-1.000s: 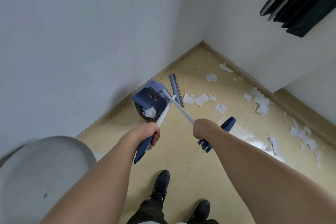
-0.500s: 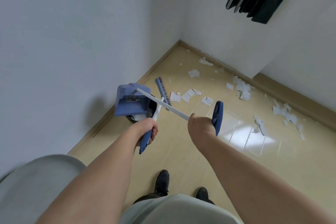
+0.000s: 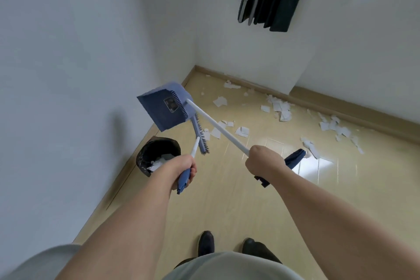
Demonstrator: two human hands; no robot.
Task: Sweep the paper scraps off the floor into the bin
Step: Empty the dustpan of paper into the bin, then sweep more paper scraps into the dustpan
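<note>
While the bin (image 3: 156,157) stands by the wall at left with scraps inside, grip the broom (image 3: 200,136) in the left hand (image 3: 184,169), hold the lifted dustpan (image 3: 166,107) by its pole in the right hand (image 3: 263,161). Lower pan flat beside loose scraps (image 3: 281,107) at right, sweep toward it in short strokes.

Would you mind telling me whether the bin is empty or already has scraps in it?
Not empty. The bin, lined with a black bag, shows white paper scraps inside. How full it is, I cannot tell.
</note>
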